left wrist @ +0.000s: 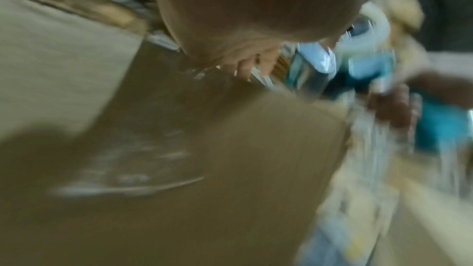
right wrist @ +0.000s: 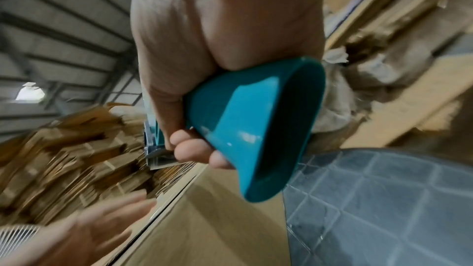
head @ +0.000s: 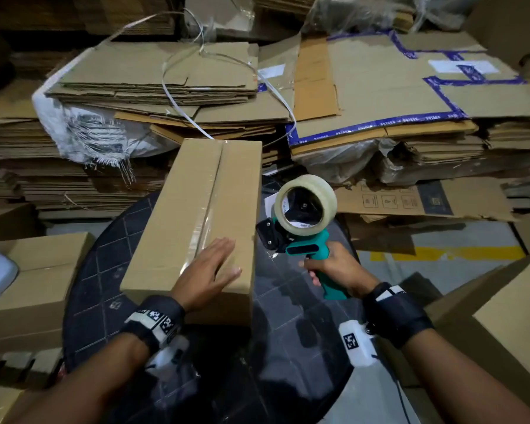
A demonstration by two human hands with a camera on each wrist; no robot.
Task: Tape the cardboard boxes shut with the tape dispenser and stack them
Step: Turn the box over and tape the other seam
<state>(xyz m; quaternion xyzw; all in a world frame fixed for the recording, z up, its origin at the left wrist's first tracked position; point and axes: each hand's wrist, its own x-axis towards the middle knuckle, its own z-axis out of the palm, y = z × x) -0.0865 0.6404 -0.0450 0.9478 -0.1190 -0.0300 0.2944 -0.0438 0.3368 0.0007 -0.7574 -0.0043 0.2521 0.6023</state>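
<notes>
A long closed cardboard box (head: 196, 215) lies on the round dark table (head: 288, 316), with clear tape along its centre seam. My left hand (head: 208, 270) rests flat on the box's near end, fingers straight. To the right of the box, my right hand (head: 334, 267) grips the teal handle of the tape dispenser (head: 303, 221), held upright above the table with its clear tape roll on top. The right wrist view shows my fingers (right wrist: 194, 149) wrapped around the teal handle (right wrist: 250, 128), beside the box (right wrist: 204, 219). The left wrist view is blurred; the box (left wrist: 204, 169) fills it.
Stacks of flattened cardboard (head: 166, 75) and white strapping fill the far side. Closed boxes (head: 34, 286) stand at the left, and an open box flap (head: 502, 301) sits at the right. Grey floor with a yellow line (head: 441, 255) shows beyond the table.
</notes>
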